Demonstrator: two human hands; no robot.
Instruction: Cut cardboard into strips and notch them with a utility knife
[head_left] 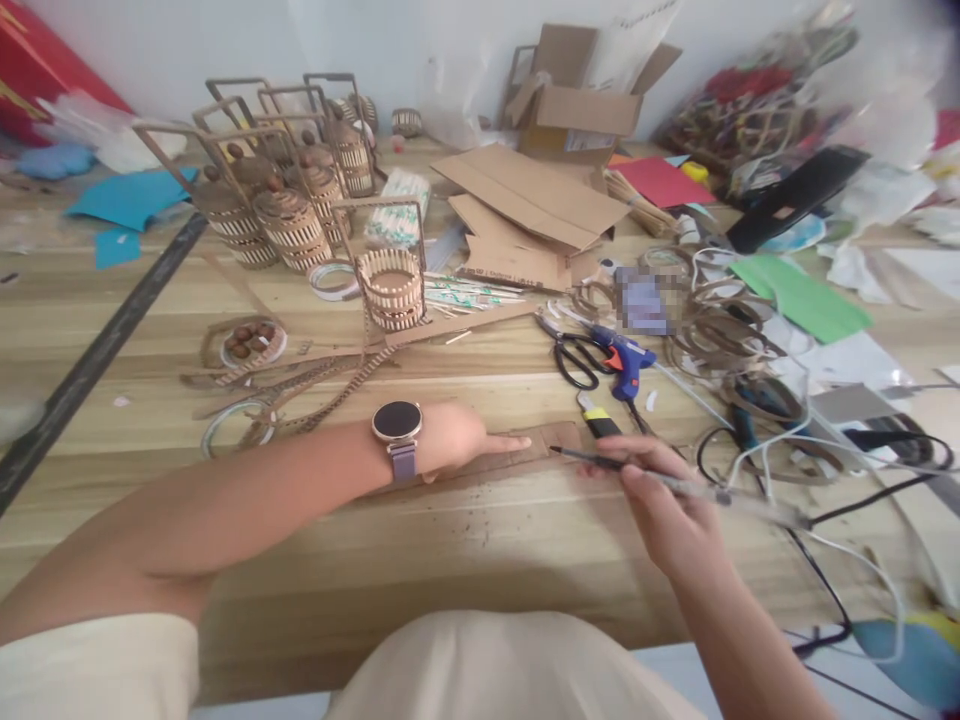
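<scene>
A brown cardboard strip [561,440] lies flat on the wooden table in front of me. My left hand [454,440], with a watch on its wrist, holds the strip down; its index finger stretches along it to the right and the other fingers are folded under, partly hidden. Between the fingers of my right hand [667,500] is a soldering iron [705,490], held like a pen. Its dark tip points left, at or just above the strip near my left fingertip; contact cannot be made out. Small dark crumbs lie on the table below the strip.
Close beyond the strip are a utility knife [598,418], a blue glue gun [628,362] and black-handled scissors [576,360]. Cables and tape rolls [720,345] crowd the right. Several small baskets with tall handles [292,225] and cardboard sheets [532,195] stand farther back.
</scene>
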